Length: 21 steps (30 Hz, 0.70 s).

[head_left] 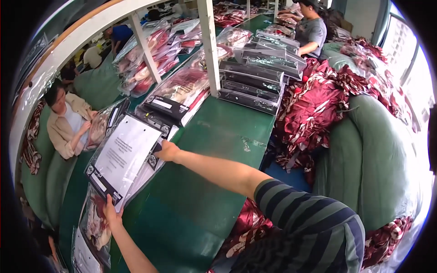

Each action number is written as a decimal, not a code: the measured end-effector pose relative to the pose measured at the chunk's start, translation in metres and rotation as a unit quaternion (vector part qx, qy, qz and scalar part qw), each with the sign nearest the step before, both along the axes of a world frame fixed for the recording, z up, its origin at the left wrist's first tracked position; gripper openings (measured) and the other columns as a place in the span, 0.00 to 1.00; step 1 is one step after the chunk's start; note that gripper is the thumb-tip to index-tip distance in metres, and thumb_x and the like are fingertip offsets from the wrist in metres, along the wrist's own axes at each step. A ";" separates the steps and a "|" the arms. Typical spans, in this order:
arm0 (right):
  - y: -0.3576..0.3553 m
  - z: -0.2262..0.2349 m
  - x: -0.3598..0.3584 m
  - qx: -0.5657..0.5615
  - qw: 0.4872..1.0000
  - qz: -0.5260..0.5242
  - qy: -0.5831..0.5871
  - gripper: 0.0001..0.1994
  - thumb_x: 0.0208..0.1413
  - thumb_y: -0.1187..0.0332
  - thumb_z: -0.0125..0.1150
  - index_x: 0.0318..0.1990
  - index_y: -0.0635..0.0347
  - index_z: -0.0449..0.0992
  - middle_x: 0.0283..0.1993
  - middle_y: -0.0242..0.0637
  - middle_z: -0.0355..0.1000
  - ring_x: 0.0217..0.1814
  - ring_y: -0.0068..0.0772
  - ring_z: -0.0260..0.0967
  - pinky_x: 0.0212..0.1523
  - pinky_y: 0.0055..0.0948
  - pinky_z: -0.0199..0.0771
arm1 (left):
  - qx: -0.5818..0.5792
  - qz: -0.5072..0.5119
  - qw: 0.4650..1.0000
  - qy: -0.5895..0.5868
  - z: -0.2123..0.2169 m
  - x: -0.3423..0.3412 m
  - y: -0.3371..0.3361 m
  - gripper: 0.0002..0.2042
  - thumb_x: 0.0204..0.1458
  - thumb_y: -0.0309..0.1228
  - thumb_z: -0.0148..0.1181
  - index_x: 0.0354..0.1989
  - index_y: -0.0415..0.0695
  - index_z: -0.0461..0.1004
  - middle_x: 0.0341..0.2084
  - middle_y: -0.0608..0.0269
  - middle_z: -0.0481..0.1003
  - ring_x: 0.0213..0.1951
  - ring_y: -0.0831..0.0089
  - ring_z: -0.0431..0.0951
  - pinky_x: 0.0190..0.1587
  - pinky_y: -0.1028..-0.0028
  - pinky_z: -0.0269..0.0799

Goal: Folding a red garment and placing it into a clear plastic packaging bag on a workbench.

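Observation:
A flat clear plastic package (123,150) with a white printed sheet and a black lower band lies tilted over other packages at the left of the table. My left hand (111,212) pinches its near lower corner, thumb on top. My right hand (167,151) is closed at the right side, by the black-and-white edge of the packages; its fingertips are partly hidden. Under and beyond this package lie more bagged garments with black bands (168,107). Nearer me, another bag (96,220) with red and cream cloth rests along the left edge.
White posts (209,45) rise from the green table (218,132). Black-banded empty-looking bags (255,75) are stacked farther along. Red and white garments (309,104) and green sacks (373,159) crowd the right. One person (68,118) handles a bag at left; another (312,29) works at the far right.

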State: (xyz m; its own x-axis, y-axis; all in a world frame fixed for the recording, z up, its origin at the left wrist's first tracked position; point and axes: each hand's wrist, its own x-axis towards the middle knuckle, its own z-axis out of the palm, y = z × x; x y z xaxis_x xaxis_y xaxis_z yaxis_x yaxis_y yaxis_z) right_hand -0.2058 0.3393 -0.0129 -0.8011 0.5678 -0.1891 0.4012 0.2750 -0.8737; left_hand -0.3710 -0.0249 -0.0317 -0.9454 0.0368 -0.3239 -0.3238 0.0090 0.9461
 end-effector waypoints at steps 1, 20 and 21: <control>0.015 -0.002 0.001 0.014 1.000 -0.011 -0.013 0.29 0.50 0.56 0.68 0.53 0.71 0.69 0.48 0.48 0.74 0.48 0.44 0.73 0.52 0.35 0.74 | 0.014 0.000 1.000 0.014 0.008 0.010 0.025 0.22 0.55 0.50 0.66 0.50 0.47 0.74 0.47 0.59 0.75 0.44 0.63 0.76 0.36 0.66 0.76; 0.135 0.188 0.225 0.029 0.919 -0.048 0.390 0.24 0.53 0.75 0.63 0.60 0.54 0.73 0.37 0.36 0.73 0.30 0.22 0.66 0.30 0.20 0.67 | 0.120 0.095 0.988 0.037 -0.002 0.330 -0.233 0.11 0.60 0.31 0.61 0.48 0.41 0.78 0.43 0.65 0.77 0.42 0.78 0.74 0.47 0.76 0.68; 0.141 0.212 0.235 0.038 0.916 -0.036 0.397 0.25 0.55 0.71 0.62 0.63 0.55 0.72 0.41 0.31 0.76 0.29 0.17 0.64 0.31 0.16 0.65 | 0.087 0.006 0.995 0.049 0.001 0.331 -0.214 0.13 0.61 0.32 0.60 0.51 0.40 0.76 0.42 0.64 0.77 0.40 0.78 0.75 0.45 0.77 0.69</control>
State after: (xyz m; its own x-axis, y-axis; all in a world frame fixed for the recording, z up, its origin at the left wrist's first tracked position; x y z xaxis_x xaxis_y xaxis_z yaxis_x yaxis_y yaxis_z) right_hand 0.0297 0.4807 0.1989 -0.6284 0.6126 0.4794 -0.3329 0.3452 -0.8775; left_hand -0.0399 -0.2393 -0.0309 -0.9730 0.0722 -0.2190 -0.2281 -0.1609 0.9602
